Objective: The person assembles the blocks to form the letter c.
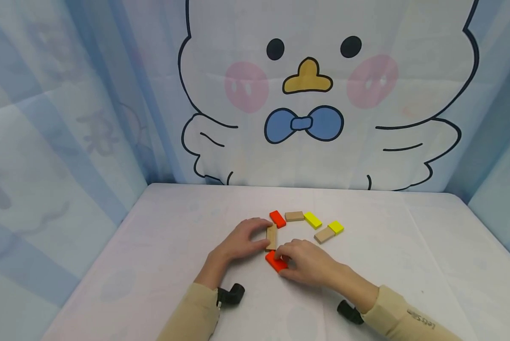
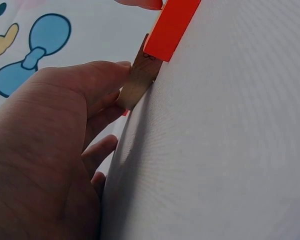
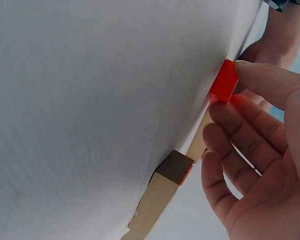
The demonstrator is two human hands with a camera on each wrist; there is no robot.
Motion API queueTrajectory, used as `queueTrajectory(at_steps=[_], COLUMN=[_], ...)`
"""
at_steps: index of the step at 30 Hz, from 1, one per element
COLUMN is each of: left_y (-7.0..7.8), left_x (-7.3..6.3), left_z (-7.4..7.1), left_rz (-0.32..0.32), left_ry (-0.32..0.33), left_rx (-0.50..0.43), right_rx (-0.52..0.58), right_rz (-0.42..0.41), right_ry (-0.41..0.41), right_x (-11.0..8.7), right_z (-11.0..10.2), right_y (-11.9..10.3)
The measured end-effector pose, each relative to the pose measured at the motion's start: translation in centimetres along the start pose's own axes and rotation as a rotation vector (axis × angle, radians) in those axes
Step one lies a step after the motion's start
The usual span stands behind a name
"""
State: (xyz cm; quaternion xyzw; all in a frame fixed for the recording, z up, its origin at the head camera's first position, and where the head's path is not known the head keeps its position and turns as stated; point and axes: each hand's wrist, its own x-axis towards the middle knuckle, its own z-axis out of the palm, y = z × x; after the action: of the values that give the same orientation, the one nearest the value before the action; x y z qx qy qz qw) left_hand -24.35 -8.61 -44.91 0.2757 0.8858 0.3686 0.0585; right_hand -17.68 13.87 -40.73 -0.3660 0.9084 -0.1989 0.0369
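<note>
A natural wooden block [image 1: 271, 237] lies on the white tabletop. My left hand [image 1: 240, 240] pinches it, thumb near its closer end and forefinger near its far end. In the left wrist view, that same wooden block [image 2: 139, 82] shows beside the thumb. Just in front of it is a red block [image 1: 275, 261], its corner touching or very near the wooden one. The thumb and fingers of my right hand [image 1: 310, 263] pinch this red block, which also appears in the right wrist view [image 3: 224, 81]. My right hand partly covers it from above.
Beyond the left hand, a second red block [image 1: 278, 219], another wooden block [image 1: 294, 216] and a yellow block [image 1: 312, 220] form a curve. Right of these, a wooden block [image 1: 324, 235] meets a yellow one [image 1: 336, 228]. A printed curtain [image 1: 306, 156] hangs behind the table.
</note>
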Motion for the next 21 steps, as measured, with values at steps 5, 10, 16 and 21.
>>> queueTrajectory(at_steps=[5, 10, 16, 21], left_y=[0.1, 0.2, 0.3, 0.3], left_x=[0.1, 0.2, 0.3, 0.3], left_z=[0.0, -0.1, -0.1, -0.1], left_rz=[0.000, 0.001, -0.006, -0.015], left_ry=[0.001, 0.006, 0.008, 0.006], left_rx=[0.003, -0.003, -0.002, -0.004], right_rx=[-0.009, 0.018, 0.064, 0.079], right_rz=[0.000, 0.015, 0.026, 0.023], right_ry=[0.005, 0.008, 0.036, 0.062], right_x=[0.0, -0.2, -0.4, -0.7], right_z=[0.1, -0.2, -1.0, -1.6], right_y=[0.2, 0.6, 1.2, 2.0])
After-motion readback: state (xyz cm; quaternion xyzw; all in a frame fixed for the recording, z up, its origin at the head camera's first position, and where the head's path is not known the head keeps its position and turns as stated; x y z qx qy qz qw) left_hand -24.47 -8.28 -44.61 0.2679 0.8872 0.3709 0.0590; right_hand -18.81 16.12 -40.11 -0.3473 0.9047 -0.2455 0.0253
